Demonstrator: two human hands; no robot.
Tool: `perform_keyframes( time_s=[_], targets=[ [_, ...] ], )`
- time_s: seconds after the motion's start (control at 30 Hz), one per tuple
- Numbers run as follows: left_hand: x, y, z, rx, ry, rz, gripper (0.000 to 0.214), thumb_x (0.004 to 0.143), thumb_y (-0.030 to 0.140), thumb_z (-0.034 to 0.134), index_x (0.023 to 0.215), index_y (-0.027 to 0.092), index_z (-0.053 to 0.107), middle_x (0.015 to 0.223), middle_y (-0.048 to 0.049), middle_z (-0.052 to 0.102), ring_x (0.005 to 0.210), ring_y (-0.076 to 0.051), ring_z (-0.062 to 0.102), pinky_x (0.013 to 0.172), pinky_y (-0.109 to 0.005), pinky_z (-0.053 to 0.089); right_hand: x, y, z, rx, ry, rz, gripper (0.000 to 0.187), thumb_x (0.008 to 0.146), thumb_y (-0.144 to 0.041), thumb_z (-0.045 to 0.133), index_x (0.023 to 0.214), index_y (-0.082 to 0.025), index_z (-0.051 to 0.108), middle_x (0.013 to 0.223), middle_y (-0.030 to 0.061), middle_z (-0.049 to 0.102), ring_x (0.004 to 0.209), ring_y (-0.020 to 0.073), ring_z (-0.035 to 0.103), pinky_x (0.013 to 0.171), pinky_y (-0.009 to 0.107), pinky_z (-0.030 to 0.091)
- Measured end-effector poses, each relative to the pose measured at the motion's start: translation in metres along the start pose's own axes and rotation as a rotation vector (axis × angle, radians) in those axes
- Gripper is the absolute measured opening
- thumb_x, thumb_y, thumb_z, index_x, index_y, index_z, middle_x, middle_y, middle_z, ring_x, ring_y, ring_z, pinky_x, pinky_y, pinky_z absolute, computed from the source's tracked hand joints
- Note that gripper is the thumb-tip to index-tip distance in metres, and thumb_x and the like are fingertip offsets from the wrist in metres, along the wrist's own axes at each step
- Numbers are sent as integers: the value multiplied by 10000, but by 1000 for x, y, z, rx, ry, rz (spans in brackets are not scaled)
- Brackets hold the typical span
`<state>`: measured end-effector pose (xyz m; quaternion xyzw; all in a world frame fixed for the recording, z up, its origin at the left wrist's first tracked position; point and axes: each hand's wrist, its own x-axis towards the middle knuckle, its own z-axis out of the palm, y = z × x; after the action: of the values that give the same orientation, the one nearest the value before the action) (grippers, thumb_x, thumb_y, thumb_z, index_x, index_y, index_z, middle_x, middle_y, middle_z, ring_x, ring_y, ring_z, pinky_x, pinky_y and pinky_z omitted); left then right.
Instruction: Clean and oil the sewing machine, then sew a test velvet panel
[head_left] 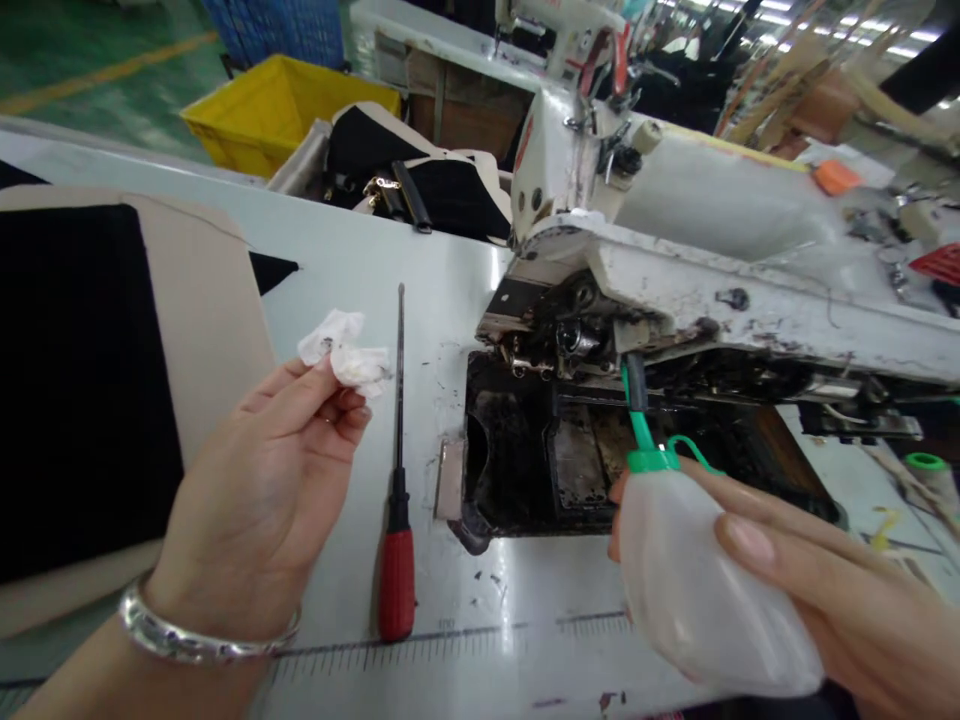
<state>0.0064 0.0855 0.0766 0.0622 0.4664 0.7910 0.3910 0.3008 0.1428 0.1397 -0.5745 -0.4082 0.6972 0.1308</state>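
Note:
My left hand point(292, 440) pinches a crumpled white tissue point(360, 362) that has a dark smudge on it. In my right hand point(810, 570) is a translucent squeeze oil bottle point(697, 580) with a green cap and spout. The spout, dark near its end, points up at the underside of a tilted-back sewing machine point(675, 270); whether its tip touches the metal I cannot tell. Below the machine lies its dark, oily bed opening point(592, 450). Between my hands, a screwdriver point(397, 570) with a red and black handle rests on the white table.
Black and beige fabric pieces point(214, 290) cover the table's left side. Behind the table are a yellow bin point(281, 110), a blue crate point(274, 30) and more black and beige pieces point(442, 185). Another sewing machine point(555, 30) stands farther back. Ruler markings run along the table's front.

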Motion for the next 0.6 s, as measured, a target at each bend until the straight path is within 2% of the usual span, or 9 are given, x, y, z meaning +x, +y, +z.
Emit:
perform_keyframes(
  time_s=[0.1,0.17,0.3,0.47,0.6],
  targets=[
    [3,1,1,20,16,26,190,870,35,578,781,142,708,879,-14,650,744,-59,574,621,-102,520,14,-25,7,-53,-171,-82,444,802,-511,676,1148,-235,689,963,64,708,693,158,673,567,227,529],
    [5,1,1,31,26,44,207,866,17,567,782,141,710,876,-11,659,737,-55,575,643,-104,530,20,-34,6,-58,-283,-75,446,835,-509,623,1156,-203,667,904,48,692,670,163,666,535,248,529],
    [7,0,1,70,41,38,230,864,9,554,774,155,707,876,-5,669,750,-59,588,634,-94,535,19,-37,-2,-52,-427,-23,547,866,-605,526,1076,-119,666,786,81,684,617,190,674,500,261,536],
    [9,-2,2,98,61,39,238,853,7,564,758,175,703,841,5,671,722,-64,585,631,-101,546,7,-33,0,149,-403,40,468,813,-549,635,1094,-177,680,924,64,724,699,209,724,480,204,521],
    [11,-3,1,117,69,34,229,863,5,555,758,154,693,852,0,664,745,-63,587,658,-101,550,7,-28,1,204,-419,45,377,843,-505,619,1085,-222,672,880,21,742,712,206,731,522,236,562]
  ],
)
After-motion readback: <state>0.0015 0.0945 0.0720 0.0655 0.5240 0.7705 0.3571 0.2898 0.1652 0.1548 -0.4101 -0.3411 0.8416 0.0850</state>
